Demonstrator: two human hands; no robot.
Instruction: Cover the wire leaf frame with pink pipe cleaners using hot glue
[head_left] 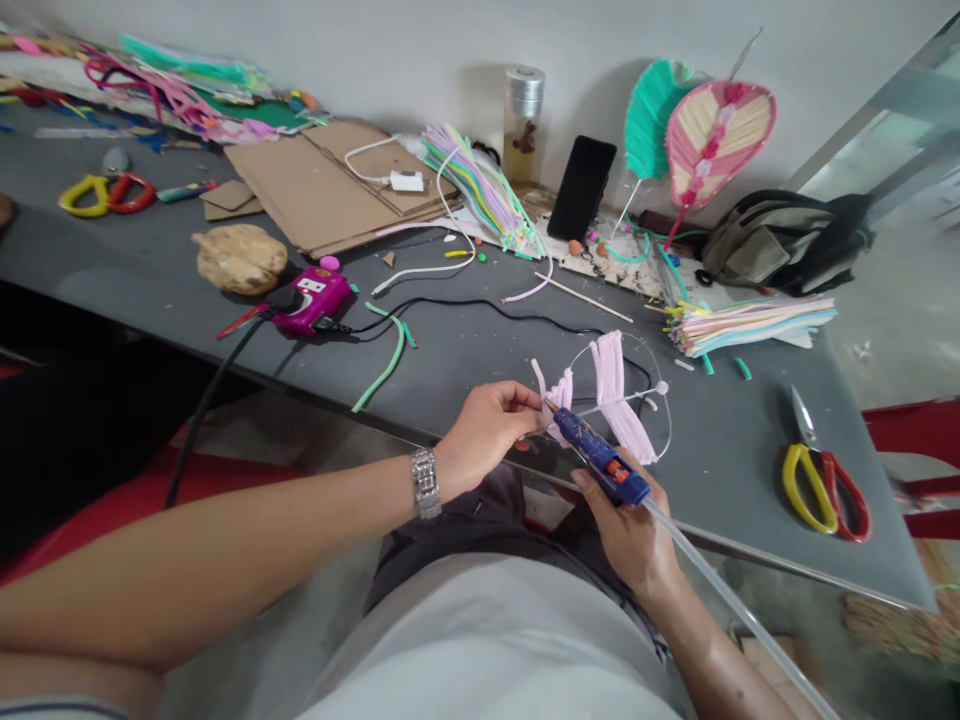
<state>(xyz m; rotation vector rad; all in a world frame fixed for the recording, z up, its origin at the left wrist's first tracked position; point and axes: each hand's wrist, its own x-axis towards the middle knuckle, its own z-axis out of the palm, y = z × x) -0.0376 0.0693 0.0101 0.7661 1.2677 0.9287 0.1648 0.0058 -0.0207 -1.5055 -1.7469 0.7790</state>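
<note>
My left hand [484, 432] pinches the stem of a leaf-shaped wire frame [611, 395], which carries pale pink strips, probably pipe cleaners, on both sides of its stem. My right hand [622, 535] is shut around a blue hot glue gun [600, 458]. The gun's nozzle points up and left, very close to the pink strips beside my left fingers. A long clear glue stick [731, 600] runs from the back of the gun toward the lower right. A metal bracelet watch [425, 483] sits on my left wrist.
The grey table [697, 500] holds yellow-and-red scissors [825, 490] to the right, a magenta device [311, 302] with black cords, cardboard sheets [330, 170], and bundled coloured strips [750, 325]. Two feather-like craft leaves [712, 140] lean against the wall.
</note>
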